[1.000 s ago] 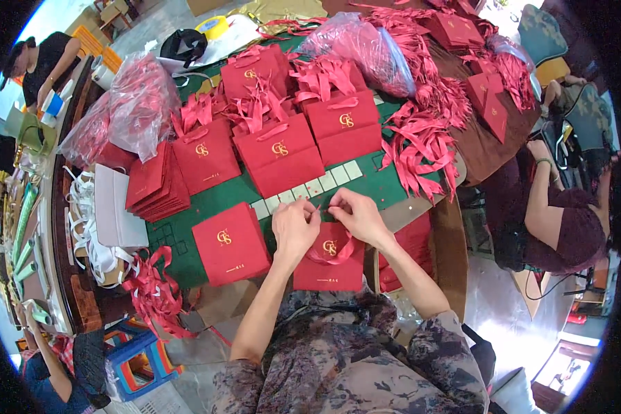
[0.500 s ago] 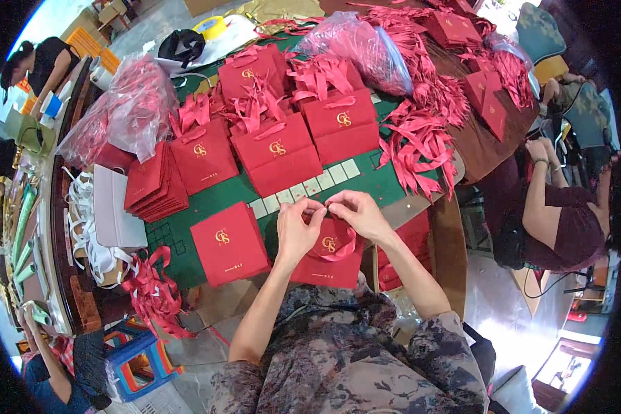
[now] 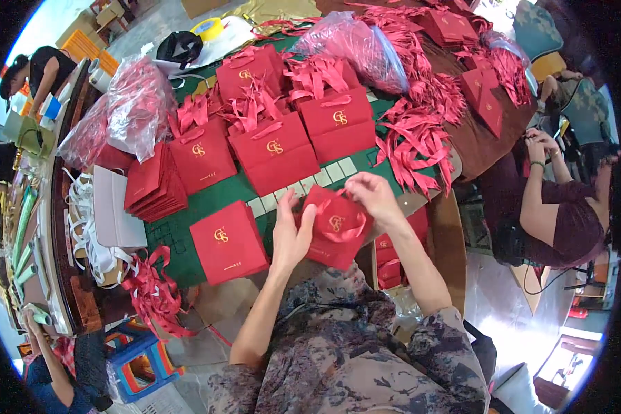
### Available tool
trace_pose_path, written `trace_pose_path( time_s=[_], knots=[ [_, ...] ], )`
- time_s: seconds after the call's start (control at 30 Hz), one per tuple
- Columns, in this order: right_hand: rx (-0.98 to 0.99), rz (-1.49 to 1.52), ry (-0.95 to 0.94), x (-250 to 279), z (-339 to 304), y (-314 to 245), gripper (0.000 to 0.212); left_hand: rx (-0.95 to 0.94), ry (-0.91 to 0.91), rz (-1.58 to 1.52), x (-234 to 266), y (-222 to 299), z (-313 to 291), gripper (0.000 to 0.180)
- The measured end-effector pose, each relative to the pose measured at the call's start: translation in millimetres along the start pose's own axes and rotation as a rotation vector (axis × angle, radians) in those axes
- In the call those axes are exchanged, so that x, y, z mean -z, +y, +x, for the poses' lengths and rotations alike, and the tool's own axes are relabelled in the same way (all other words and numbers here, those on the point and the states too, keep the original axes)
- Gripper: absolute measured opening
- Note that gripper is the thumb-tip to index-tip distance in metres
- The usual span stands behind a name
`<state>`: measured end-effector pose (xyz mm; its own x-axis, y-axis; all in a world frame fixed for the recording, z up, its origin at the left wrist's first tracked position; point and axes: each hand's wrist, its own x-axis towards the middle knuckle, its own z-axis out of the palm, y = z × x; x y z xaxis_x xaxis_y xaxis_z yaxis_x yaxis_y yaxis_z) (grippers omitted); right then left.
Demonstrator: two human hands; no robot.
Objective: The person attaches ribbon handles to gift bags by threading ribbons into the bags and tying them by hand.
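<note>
A small red paper gift bag point(image 3: 333, 250) with a gold print and a red ribbon handle is in front of me, tilted, close to my body. My right hand point(image 3: 378, 200) pinches the ribbon near its top right corner. My left hand point(image 3: 291, 234) is upright at the bag's left edge, fingers and thumb apart; the thumb is next to the bag, and whether it touches I cannot tell. To the left a flat red bag point(image 3: 229, 252) lies on the green mat point(image 3: 176, 238).
Finished-looking red bags with ribbon handles point(image 3: 274, 155) stand beyond my hands. A stack of folded bags point(image 3: 152, 183) is at the left. Loose red ribbons point(image 3: 417, 148) lie at the right, others point(image 3: 155, 293) hang at the left edge. A carton point(image 3: 421, 238) holds red bags. People sit nearby.
The bag has turned and shifted slightly right and up. My hands, together at the ribbon before, have moved apart; the left has come away from the ribbon.
</note>
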<state>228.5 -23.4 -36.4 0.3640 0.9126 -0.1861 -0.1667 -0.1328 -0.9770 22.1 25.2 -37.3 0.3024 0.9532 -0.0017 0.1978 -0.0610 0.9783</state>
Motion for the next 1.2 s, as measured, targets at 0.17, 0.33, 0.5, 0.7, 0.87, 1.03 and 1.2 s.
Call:
trace_pose_path(
  time_s=[0.17,0.33,0.5,0.7,0.87,1.03,1.2],
  knots=[
    [-0.008,0.016,0.049,25.8,13.2,-6.8,0.011,-0.041,-0.430,0.101,24.8,7.5,-18.6,0.035],
    [0.064,-0.120,0.167,50.4,29.9,-10.2,0.015,0.006,-0.504,0.021,43.5,-1.2,-44.6,0.037],
    [-0.009,-0.158,0.117,45.1,18.3,-9.6,0.016,0.096,-0.506,-0.045,53.8,12.0,-60.4,0.039],
    [0.181,-0.519,0.238,43.9,-24.0,-10.7,0.019,0.094,-0.281,0.022,84.1,37.4,-63.2,0.029],
    [0.511,-0.870,0.450,59.5,-17.5,-15.0,0.017,-0.147,0.027,0.059,81.3,76.7,-58.3,0.018],
    [0.630,-1.077,0.365,55.8,12.5,-2.5,0.022,-0.691,0.054,0.483,46.4,68.6,-60.4,0.031],
    [0.651,-1.177,0.378,54.3,18.5,5.4,0.012,-0.601,-0.299,0.675,-2.4,33.7,-85.5,0.062]
  ],
)
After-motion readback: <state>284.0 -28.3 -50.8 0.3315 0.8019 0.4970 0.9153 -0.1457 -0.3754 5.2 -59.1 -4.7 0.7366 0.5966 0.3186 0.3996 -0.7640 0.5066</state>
